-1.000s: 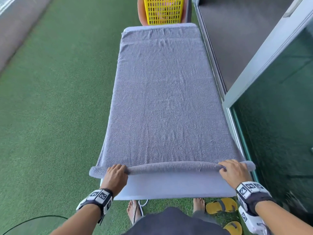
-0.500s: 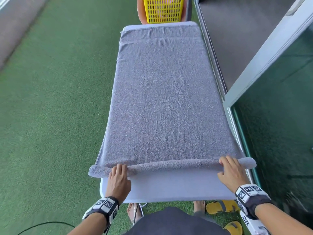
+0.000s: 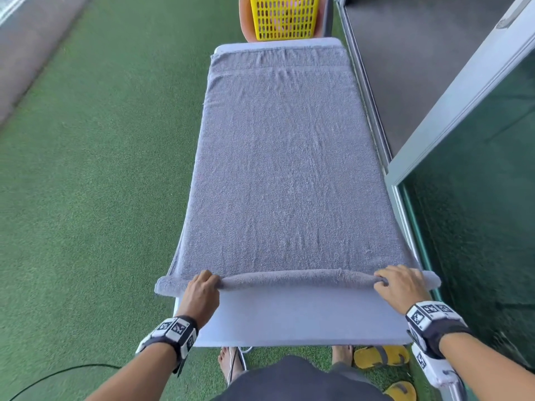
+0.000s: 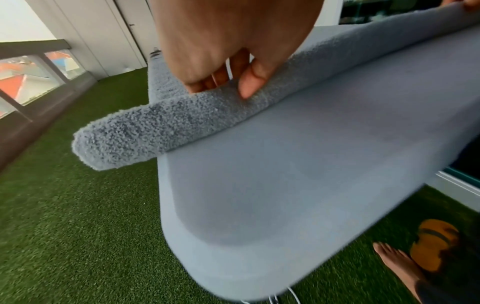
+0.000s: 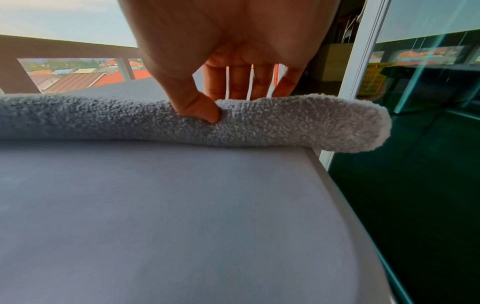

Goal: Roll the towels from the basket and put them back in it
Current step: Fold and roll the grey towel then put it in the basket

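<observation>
Towel (image 3: 285, 169) lies flat on the long tabletop (image 3: 301, 319), its near edge rolled thin. The left hand (image 3: 199, 293) and right hand (image 3: 401, 285) each pinch the roll. Push both sides forward together, tight and even, toward the yellow basket (image 3: 285, 17).

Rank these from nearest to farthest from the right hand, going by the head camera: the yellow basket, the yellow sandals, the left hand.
From the right hand:
1. Yellow sandals, just below it on the grass.
2. Left hand, across the towel roll.
3. Yellow basket, beyond the board's far end.
</observation>
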Available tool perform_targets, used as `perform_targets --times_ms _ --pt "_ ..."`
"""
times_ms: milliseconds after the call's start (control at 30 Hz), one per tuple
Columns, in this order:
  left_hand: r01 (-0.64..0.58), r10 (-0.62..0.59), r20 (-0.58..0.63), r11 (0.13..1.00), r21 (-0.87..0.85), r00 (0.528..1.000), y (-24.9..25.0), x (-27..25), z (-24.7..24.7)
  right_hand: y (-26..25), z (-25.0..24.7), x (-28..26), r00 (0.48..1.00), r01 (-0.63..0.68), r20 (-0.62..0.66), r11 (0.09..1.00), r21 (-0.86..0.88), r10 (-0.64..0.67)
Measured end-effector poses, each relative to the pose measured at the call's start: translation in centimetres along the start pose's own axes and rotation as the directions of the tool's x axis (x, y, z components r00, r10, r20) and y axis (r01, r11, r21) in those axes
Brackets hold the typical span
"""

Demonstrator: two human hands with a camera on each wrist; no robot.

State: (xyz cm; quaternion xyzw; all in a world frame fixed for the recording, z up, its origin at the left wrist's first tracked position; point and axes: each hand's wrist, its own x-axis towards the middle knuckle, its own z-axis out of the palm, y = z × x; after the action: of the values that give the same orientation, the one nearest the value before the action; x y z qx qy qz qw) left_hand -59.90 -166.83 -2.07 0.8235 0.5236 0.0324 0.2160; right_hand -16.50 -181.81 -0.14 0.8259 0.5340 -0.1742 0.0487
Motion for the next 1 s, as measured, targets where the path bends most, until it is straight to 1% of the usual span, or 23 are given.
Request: perform_targets --times_ms 33,100,133,167,200,267,333,400,467,533,667,767,900,1000 --pt "0.031 -0.031 -0.004 0.999 -0.027 1.000 0.2 0.5 -0.3 -0.2 -0.5 0.4 1.000 -0.021 0.018 1.000 -0.014 0.021" --pt "0.091 -0.092 -0.032 0.995 -0.042 0.995 0.3 1.5 -0.9 -0.7 -1.2 1.2 0.998 -0.060 0.028 0.998 0.019 0.060" --pt "0.106 -0.106 -0.051 0.994 -0.015 0.993 0.3 2.0 -1.1 -0.9 -1.5 1.7 0.998 -0.063 -0.002 0.997 0.038 0.063" --pt "0.116 -0.116 -0.041 0.993 0.011 0.992 0.4 2.5 -1.4 -1.1 -1.6 2.0 0.998 -0.049 -0.043 0.998 0.039 0.051" --pt "0.117 -0.117 -0.023 0.993 0.026 0.993 0.5 2.8 -1.5 -1.3 -1.6 2.2 0.997 -0.033 -0.065 0.999 0.031 0.035" --pt "0.080 -0.080 0.000 0.996 0.044 0.997 0.9 3.2 -1.2 -2.1 -1.5 2.3 1.000 -0.015 -0.026 0.999 0.035 0.016" --pt "0.081 -0.080 -0.008 0.994 0.067 0.997 1.6 2.7 -0.8 -2.5 -0.9 1.7 1.000 -0.002 -0.001 1.000 0.018 0.002" --pt "0.097 -0.098 0.006 0.990 0.100 0.995 2.0 1.9 -0.3 -2.3 -0.2 0.9 0.999 0.026 -0.017 0.999 -0.025 -0.027" --pt "0.109 -0.111 0.009 0.989 0.099 0.994 2.0 1.4 -0.2 -1.7 0.5 0.5 0.996 0.072 -0.051 0.997 0.003 -0.072" --pt "0.093 -0.091 -0.026 0.991 0.091 0.995 1.8 1.6 0.0 -1.2 0.8 0.5 0.992 0.092 -0.085 0.995 0.032 -0.089" --pt "0.067 -0.065 -0.024 0.994 0.084 0.998 1.6 2.9 -0.8 -1.3 0.4 1.0 0.989 0.086 -0.127 0.996 0.033 -0.082" --pt "0.077 -0.078 0.003 0.993 0.084 0.997 1.0 3.4 -0.9 -1.4 0.1 1.1 0.988 0.073 -0.141 0.994 0.079 -0.061" --pt "0.084 -0.082 -0.036 0.994 0.070 0.996 1.1 2.2 -0.3 -1.0 0.7 0.7 0.993 0.030 -0.118 0.994 0.104 -0.018" --pt "0.059 -0.056 -0.062 0.997 0.053 0.997 1.5 0.6 -0.1 -1.0 1.2 -0.3 0.995 0.018 -0.096 0.994 0.105 -0.008"
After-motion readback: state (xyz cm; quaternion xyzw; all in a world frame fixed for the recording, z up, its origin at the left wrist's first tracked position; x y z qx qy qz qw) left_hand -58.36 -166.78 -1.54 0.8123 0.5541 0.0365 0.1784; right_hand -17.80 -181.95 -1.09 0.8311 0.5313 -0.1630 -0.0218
